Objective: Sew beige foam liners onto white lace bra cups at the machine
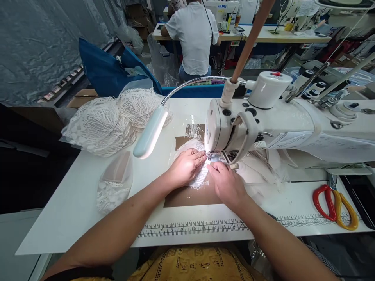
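Observation:
A white lace fabric piece (199,177), rounded like a cup, lies under the needle area of a white sewing machine (222,128). My left hand (187,166) rests over it from the left, with thumb and fingertips closed on the fabric close to the presser foot (209,155). From the right, my right hand (227,181) is curled, its thumb and index finger pinching the near edge of the same piece. Its other fingers are folded under and partly hidden. Brown tape (187,198) covers the bed beneath the fabric.
A lamp (150,132) on a bendy neck hangs left of the machine head. Stacked lace pieces (102,123) lie at the back left, with a single cup (115,183) nearer. White fabric (260,168) bunches beneath the arm. Scissors (334,205) lie right. A co-worker (195,37) sits ahead.

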`<state>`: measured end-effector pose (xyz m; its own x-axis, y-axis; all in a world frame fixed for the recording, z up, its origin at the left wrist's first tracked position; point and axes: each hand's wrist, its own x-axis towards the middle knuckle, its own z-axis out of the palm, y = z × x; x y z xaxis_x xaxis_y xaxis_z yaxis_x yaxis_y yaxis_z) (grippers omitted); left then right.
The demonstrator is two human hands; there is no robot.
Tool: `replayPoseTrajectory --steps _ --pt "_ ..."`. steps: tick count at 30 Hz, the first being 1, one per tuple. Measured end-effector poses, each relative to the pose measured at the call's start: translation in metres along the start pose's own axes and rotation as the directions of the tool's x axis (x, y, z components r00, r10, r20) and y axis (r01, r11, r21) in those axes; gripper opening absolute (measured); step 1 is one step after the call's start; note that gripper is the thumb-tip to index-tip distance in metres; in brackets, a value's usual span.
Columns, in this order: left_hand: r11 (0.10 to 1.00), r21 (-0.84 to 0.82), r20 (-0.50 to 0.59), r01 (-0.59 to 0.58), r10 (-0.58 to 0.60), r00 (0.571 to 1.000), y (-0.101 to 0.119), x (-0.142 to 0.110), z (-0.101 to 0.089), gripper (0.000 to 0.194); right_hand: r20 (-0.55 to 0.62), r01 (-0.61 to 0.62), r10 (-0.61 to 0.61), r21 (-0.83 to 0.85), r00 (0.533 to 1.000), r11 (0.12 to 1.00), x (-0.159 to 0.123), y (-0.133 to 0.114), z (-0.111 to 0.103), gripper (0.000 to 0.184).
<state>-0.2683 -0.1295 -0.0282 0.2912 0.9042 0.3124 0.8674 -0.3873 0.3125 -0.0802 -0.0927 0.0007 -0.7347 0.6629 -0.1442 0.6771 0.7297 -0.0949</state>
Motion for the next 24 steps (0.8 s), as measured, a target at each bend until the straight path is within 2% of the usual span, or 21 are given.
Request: replayPoseTrajectory --steps 10,16,19,22,23,24 --pt "0.975 0.185 0.057 0.125 -0.137 0.989 0.01 -0.006 -0.005 0.043 -0.094 0.028 -0.026 0.013 0.995 1.0 -0.003 0.005 0.007 0.047" --pt "0.933 0.281 0.054 0.227 -0.251 0.966 0.025 -0.014 -0.01 0.049 -0.233 0.078 -0.062 0.061 0.97 0.995 -0.007 0.009 0.018 0.042" --pt "0.911 0.267 0.054 0.316 -0.341 0.939 0.031 -0.027 -0.027 0.046 -0.275 0.126 -0.102 0.071 0.956 0.99 -0.007 0.015 0.024 0.041" --pt "0.895 0.192 0.024 0.402 -0.413 0.91 0.029 -0.057 -0.055 0.039 -0.287 0.164 -0.138 0.071 0.948 0.984 -0.008 0.018 0.028 0.04" --pt "0.868 0.181 -0.026 0.462 -0.465 0.885 0.025 -0.072 -0.065 0.038 -0.286 0.166 -0.139 0.071 0.948 0.984 -0.008 0.019 0.028 0.04" --pt "0.808 0.183 -0.109 0.56 -0.55 0.828 0.02 -0.089 -0.074 0.038 -0.282 0.167 -0.14 0.071 0.949 0.983 -0.009 0.019 0.029 0.04"
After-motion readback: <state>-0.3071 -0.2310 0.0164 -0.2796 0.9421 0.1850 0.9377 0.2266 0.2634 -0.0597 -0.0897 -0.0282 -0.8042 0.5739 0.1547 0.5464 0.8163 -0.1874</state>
